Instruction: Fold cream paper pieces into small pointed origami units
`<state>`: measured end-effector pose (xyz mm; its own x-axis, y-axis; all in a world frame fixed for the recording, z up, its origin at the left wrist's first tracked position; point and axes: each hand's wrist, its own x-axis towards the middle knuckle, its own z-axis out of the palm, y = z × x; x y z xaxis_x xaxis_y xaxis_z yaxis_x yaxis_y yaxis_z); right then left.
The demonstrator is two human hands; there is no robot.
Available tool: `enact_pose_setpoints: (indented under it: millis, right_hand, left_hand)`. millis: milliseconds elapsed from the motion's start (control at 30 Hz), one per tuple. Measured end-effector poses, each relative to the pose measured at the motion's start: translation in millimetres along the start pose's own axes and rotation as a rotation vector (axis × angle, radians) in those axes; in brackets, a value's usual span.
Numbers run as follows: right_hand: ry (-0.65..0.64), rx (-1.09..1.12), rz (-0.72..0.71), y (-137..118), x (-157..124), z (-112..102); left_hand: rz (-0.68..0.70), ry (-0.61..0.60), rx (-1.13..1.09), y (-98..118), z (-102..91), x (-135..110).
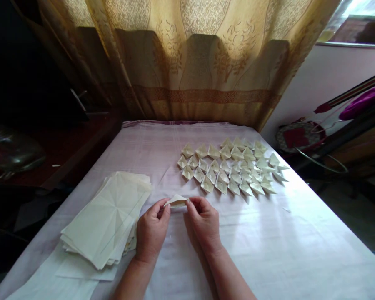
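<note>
Head view shows both forearms coming up from the lower edge and slanting inward, wrists slightly bent, so that the left hand and the right hand face each other near the middle of the worktop. Between them is a small folded paper boat, its left tip pinched by the left thumb and fingers, its right tip by the right; the remaining fingers curl inward on both hands. Just beside the left hand lies a stack of creased paper sheets, the top one marked by folds radiating from its centre, with paler paper showing from beneath at the lower left. Beyond the right hand, many finished paper boats stand in close rows. Pale, faintly checked cloth covers the worktop, bright with glare on the right. Behind its far edge hangs a gold curtain with tree motifs, lit from above and shadowed lower down. To the right are a pale wall, a patterned bag and something purple; dark furniture fills the left.
</note>
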<state>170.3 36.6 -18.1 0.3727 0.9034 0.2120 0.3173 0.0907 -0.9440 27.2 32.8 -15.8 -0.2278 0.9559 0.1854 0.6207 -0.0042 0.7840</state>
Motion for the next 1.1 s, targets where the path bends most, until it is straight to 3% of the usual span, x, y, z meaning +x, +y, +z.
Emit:
enact_pose_setpoints:
  millis: [200, 400, 1100]
  right_hand:
    - [0.056, -0.051, -0.251, 2.4, -4.5, -0.5]
    - [0.033, -0.105, -0.461, -0.6, -6.7, -0.3]
    - [0.017, -0.165, -0.479, -3.2, -7.0, 0.5]
  left_hand:
    - [0.065, 0.024, 0.014, -4.2, 0.8, -0.6]
    - [0.123, 0.044, -0.012, -2.8, 0.6, -1.6]
    - [0.184, 0.076, 0.005, -4.6, 1.9, -4.6]
